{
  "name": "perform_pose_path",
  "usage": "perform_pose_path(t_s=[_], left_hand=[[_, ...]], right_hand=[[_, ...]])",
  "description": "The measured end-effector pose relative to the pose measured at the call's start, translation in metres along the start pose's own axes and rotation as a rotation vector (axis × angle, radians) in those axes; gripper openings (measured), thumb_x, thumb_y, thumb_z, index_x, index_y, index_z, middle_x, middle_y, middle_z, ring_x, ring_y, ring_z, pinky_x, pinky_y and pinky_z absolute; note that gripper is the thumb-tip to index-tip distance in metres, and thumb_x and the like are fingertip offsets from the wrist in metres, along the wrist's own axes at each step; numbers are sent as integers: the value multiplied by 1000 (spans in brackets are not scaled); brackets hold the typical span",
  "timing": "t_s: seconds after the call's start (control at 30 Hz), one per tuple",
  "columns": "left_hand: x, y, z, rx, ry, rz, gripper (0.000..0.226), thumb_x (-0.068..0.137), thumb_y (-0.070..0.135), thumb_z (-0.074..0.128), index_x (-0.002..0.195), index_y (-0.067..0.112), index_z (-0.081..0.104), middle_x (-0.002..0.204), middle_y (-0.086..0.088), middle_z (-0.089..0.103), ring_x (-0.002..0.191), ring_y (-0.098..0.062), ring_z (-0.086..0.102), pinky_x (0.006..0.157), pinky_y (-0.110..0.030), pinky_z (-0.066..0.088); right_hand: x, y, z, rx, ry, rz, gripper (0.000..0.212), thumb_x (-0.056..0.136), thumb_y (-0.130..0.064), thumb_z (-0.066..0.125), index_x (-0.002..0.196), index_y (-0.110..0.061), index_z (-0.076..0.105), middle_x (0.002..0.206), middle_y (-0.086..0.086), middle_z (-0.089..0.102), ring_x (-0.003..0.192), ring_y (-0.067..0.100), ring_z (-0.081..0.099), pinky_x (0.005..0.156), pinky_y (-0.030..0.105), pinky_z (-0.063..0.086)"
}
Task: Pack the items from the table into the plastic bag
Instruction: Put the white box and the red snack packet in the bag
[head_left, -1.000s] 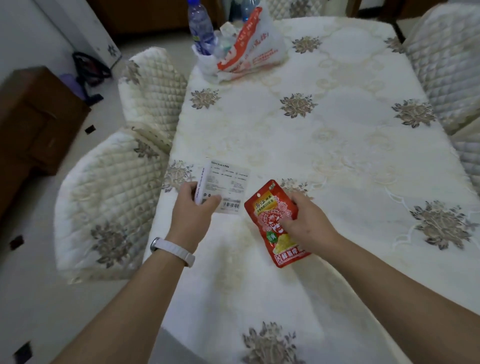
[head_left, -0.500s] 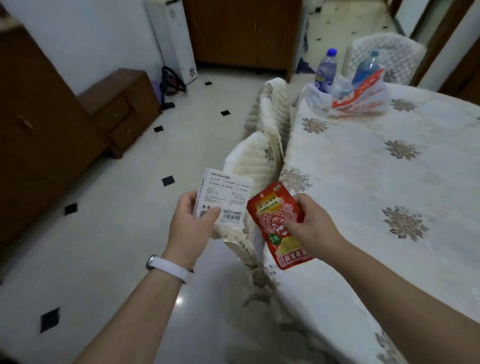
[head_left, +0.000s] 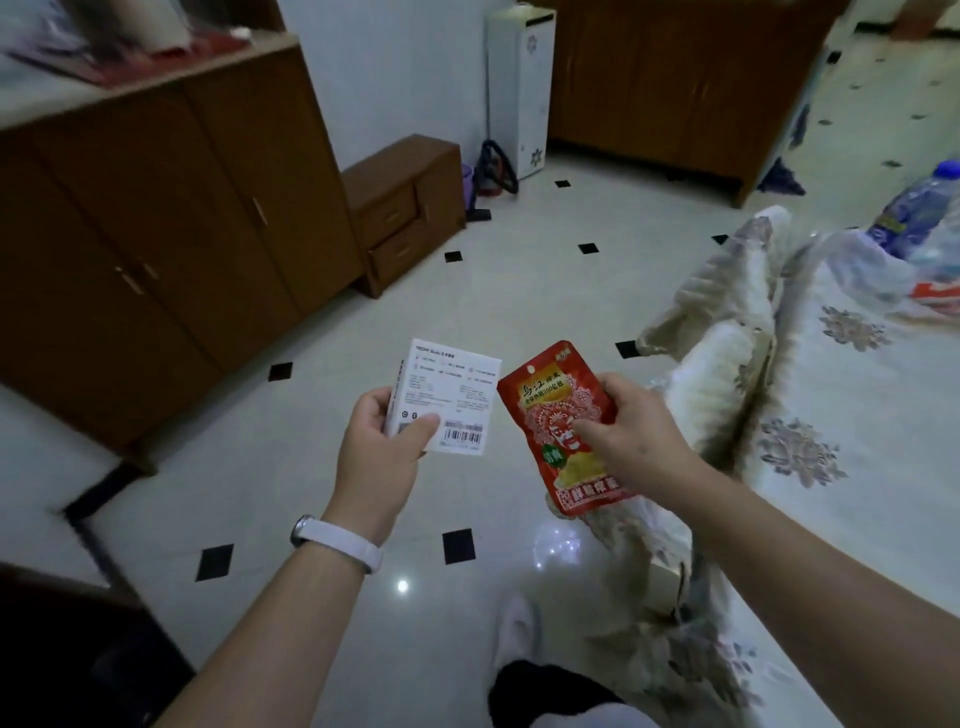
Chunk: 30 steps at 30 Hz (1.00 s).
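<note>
My left hand (head_left: 382, 447) grips a small white box (head_left: 452, 397) with printed text and a barcode, held over the tiled floor. My right hand (head_left: 636, 434) holds a red snack pouch (head_left: 558, 415) by its right edge, close beside the box. The white plastic bag (head_left: 878, 275) with red print lies at the far right on the table (head_left: 857, 415), with a blue-labelled water bottle (head_left: 914, 213) standing in it. Both hands are left of the table, well short of the bag.
Quilted cream chairs (head_left: 727, 358) stand along the table's left side, between me and the bag. Brown cabinets (head_left: 171, 249) and a low drawer unit (head_left: 405, 208) line the left wall. A white appliance (head_left: 519, 88) stands at the back. My foot (head_left: 514, 631) is on the floor.
The view has swung left, away from the table, so my hands with the box and pouch now hang over the floor. The bag has slid to the right edge of view. Both grips are unchanged.
</note>
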<state>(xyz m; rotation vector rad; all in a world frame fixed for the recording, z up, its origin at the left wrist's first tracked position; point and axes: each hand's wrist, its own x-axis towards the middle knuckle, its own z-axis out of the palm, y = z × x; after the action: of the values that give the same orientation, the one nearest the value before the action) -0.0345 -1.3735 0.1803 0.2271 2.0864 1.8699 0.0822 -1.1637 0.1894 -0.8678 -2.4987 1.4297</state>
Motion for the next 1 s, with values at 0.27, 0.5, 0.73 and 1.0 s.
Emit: perform_pose_path(t_s=[0.27, 0.5, 0.73, 1.0], left_hand=[[141, 7, -18, 11, 69, -40, 26, 89, 11, 65, 111, 20, 54, 109, 4, 71, 95, -15, 71, 80, -34, 57], [275, 44, 3, 28, 56, -65, 28, 90, 7, 64, 113, 16, 51, 109, 1, 70, 90, -12, 72, 75, -31, 57], [370, 67, 32, -3, -33, -25, 26, 89, 4, 63, 110, 16, 53, 109, -1, 71, 91, -12, 72, 74, -30, 56], [509, 63, 76, -53, -201, -24, 27, 88, 3, 64, 104, 22, 54, 108, 0, 71, 95, -16, 71, 75, -33, 56]], right_hand=[[147, -29, 47, 89, -36, -23, 26, 90, -17, 66, 113, -25, 55, 98, -8, 68, 85, 10, 67, 70, 31, 56], [276, -65, 34, 198, -13, 9, 26, 91, -17, 66, 113, -25, 55, 99, -9, 67, 87, 9, 66, 70, 29, 55], [355, -86, 6, 241, 81, 41, 26, 91, -20, 67, 112, -29, 55, 98, -13, 67, 87, 7, 66, 66, 27, 54], [449, -85, 1, 227, 254, 149, 25, 91, -16, 66, 109, -30, 57, 93, -12, 69, 81, 7, 68, 64, 25, 55]])
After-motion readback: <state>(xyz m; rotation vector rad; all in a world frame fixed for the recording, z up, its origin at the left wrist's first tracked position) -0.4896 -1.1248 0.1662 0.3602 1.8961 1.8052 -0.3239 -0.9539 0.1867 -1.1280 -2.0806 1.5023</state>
